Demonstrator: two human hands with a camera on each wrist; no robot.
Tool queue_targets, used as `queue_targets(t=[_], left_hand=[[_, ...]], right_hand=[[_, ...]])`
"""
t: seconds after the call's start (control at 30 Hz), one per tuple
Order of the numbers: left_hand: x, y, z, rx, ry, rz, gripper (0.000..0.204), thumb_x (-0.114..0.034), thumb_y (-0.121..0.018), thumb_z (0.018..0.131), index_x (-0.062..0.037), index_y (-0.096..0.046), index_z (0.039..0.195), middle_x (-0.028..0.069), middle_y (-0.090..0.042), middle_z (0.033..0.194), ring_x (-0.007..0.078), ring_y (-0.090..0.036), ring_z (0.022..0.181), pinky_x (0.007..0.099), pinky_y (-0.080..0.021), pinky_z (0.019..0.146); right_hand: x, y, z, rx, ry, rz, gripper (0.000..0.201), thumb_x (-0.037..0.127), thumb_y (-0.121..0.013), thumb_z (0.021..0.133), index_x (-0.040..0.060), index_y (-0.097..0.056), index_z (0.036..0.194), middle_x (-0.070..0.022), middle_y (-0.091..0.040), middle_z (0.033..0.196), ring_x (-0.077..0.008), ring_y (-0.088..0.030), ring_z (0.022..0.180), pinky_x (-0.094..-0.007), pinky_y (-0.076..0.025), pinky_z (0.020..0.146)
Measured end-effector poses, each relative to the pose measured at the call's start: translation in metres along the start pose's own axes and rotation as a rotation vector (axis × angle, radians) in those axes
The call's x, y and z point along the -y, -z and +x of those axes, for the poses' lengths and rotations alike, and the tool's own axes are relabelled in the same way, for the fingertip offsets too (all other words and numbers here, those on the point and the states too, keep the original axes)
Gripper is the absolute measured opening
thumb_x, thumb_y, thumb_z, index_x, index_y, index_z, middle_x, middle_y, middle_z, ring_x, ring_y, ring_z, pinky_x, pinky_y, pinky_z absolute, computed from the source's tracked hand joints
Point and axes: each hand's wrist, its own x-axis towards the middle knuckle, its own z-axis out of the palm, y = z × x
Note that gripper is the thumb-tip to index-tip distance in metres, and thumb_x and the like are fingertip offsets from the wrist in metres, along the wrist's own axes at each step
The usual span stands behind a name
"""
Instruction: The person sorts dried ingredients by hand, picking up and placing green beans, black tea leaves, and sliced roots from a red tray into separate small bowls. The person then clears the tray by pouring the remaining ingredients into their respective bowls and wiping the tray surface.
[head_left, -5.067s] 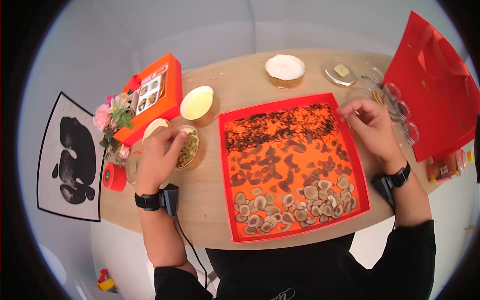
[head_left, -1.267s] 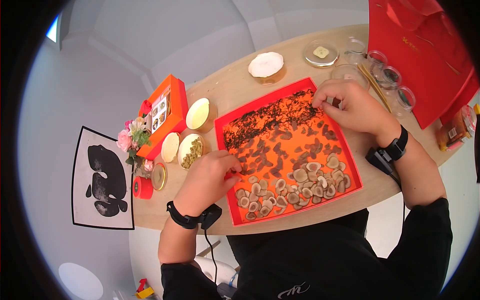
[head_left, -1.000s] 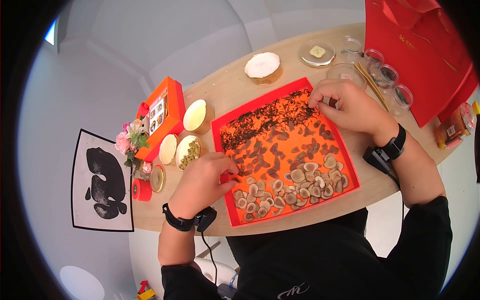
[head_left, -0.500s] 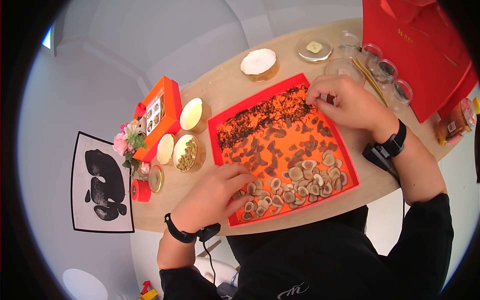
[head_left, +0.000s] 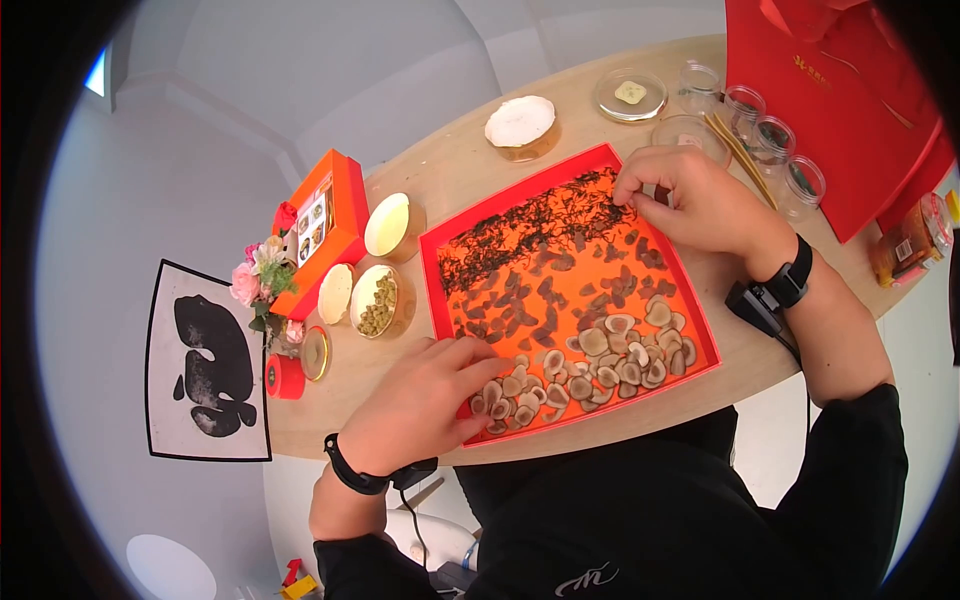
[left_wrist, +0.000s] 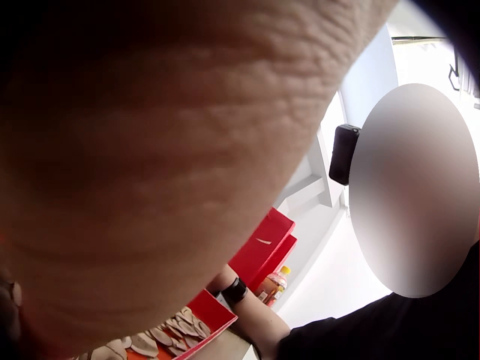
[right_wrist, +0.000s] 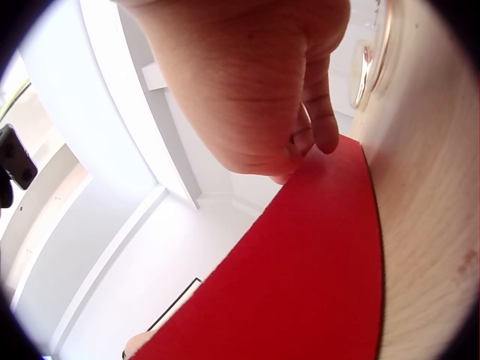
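A shallow red tray (head_left: 710, 325) with an orange floor holds dark thin strands (head_left: 545, 222) at its far side, brown flakes (head_left: 545, 310) across the middle and round pale slices (head_left: 593, 342) along the near side. The left hand (head_left: 415, 405) reaches over the near left corner, thumb and fingers spread apart, fingertips at the slices; its palm side fills much of the left wrist view. At the far right corner, the right hand (head_left: 700, 205) grips the tray's wall; the right wrist view shows the fingers of this hand (right_wrist: 255, 82) on both sides of the red wall (right_wrist: 300, 255).
Left of the tray stand a bowl of green pieces (head_left: 378, 305), a yellowish bowl (head_left: 388, 226), an orange box (head_left: 345, 215) and flowers (head_left: 262, 270). A white-topped bowl (head_left: 520, 122) is behind; clear jars (head_left: 773, 140), tongs (head_left: 740, 160) and a red bag (head_left: 840, 110) are right.
The left hand has left the bowl of green pieces for the tray's left edge, then moved down to the slices. The right hand stays by the far right corner. The head view has turned.
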Motion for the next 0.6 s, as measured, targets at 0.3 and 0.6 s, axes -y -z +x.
queue_targets(t=[0.3,0.6], left_hand=[[-0.007,-0.007,0.003,0.133,0.121,0.096,0.057,-0.008,-0.098,0.078,-0.0133,-0.077,0.13,0.0096,-0.074,0.127,0.0362,-0.074,0.119,0.0491,-0.06,0.102],[-0.001,-0.015,0.002,0.136,0.114,-0.011,0.049,-0.006,-0.096,0.079,-0.0113,-0.074,0.123,0.0118,-0.073,0.113,0.0387,-0.076,0.112,0.0498,-0.063,0.094]], right_hand=[[0.0,0.003,-0.001,0.01,0.004,-0.004,0.012,-0.002,-0.074,0.103,-0.0005,-0.081,0.112,-0.0119,-0.084,0.109,-0.0258,-0.078,0.09,-0.0374,-0.061,0.077],[0.002,0.007,-0.001,0.069,-0.027,-0.024,0.011,-0.003,-0.074,0.105,-0.0005,-0.08,0.114,-0.0098,-0.084,0.115,-0.0247,-0.079,0.095,-0.0355,-0.061,0.076]])
